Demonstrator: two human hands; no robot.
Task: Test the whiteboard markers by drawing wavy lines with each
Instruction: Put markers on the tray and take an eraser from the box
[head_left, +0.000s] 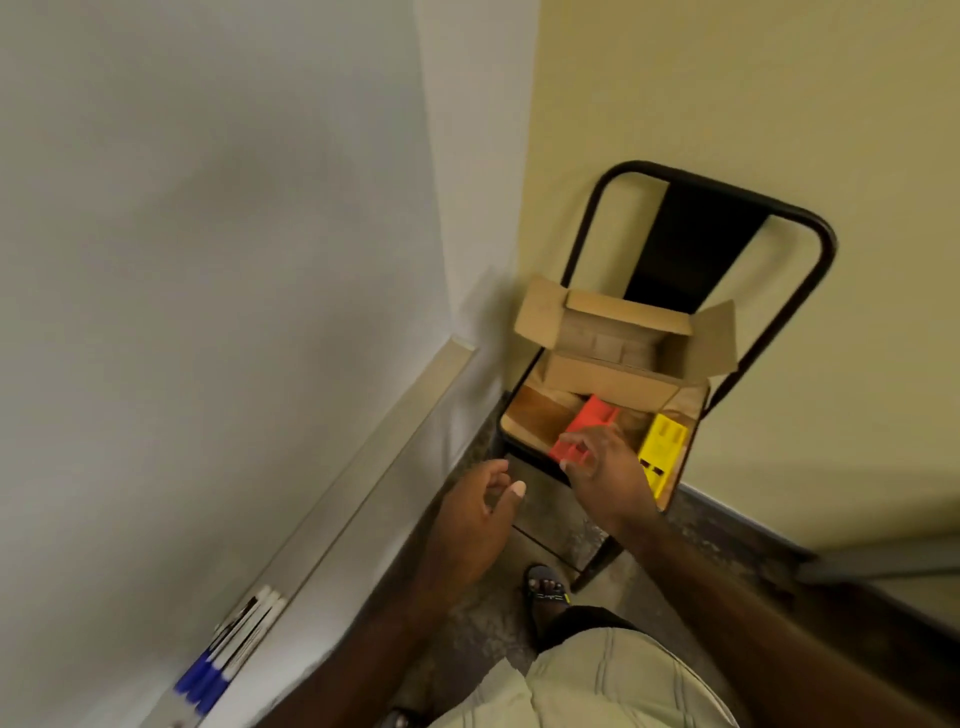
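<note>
Whiteboard markers (228, 649), white-barrelled with blue caps, lie side by side on the tray ledge (395, 447) that runs along the lower edge of the whiteboard (208, 260), at the lower left of the view. The board's surface fills the left half of the picture and meets a cream wall (727, 104) at an inside corner.

A black metal-framed chair (727, 208) stands in that corner, its back close to the cream wall and its seat edge near the end of the tray ledge. On the seat sits an open cardboard box (623, 343), flaps spread outward. In front of the box, near the seat's front edge, lie a red box (592, 415) and a yellow box (662, 447), apart from each other.

The right hand (608, 467) reaches over the front of the seat, fingers curled at the near end of the red box; motion blur prevents telling whether it actually grips the box. The left hand (483, 504) hangs in the air between the tray ledge and the chair, fingers loosely curled, holding nothing.

Below the forearms, mottled floor (467, 639) shows between ledge and chair, with a sandalled foot (545, 592) planted just beside the chair's front leg.
</note>
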